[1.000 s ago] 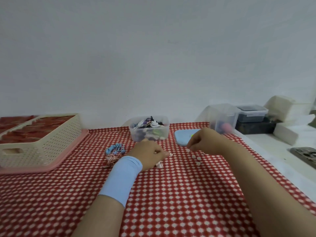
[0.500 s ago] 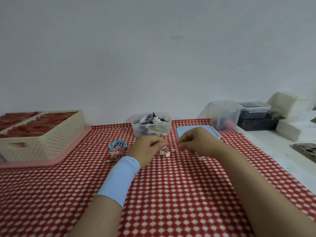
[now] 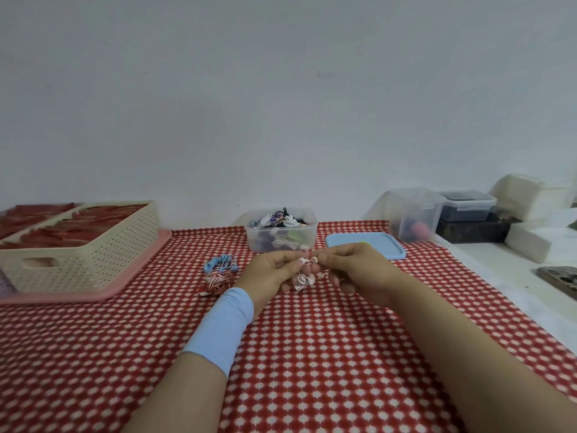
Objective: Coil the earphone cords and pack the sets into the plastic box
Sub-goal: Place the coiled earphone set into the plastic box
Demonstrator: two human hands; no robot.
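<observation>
Now earphones [image 3: 304, 279]: L hand [image 3: 271, 271], R hand [image 3: 359, 270] (pinch)

I am pinching a white earphone set [image 3: 304, 279] with red streaks, a pale blue sleeve [image 3: 224, 323] is covering my left wrist, and the tablecloth [image 3: 312, 354] is showing red with a white diamond pattern. The clear plastic box [image 3: 259, 242] is showing black, white, purple and green cords; just left of it a light blue coil [image 3: 218, 262] is lying beside a red-and-white striped coil [image 3: 218, 280], and just right of it a light blue lid [image 3: 384, 245] is lying. Farther left of the box, a cream basket [image 3: 93, 257] patterned with small holes is sitting on a pink tray [image 3: 150, 254].
</observation>
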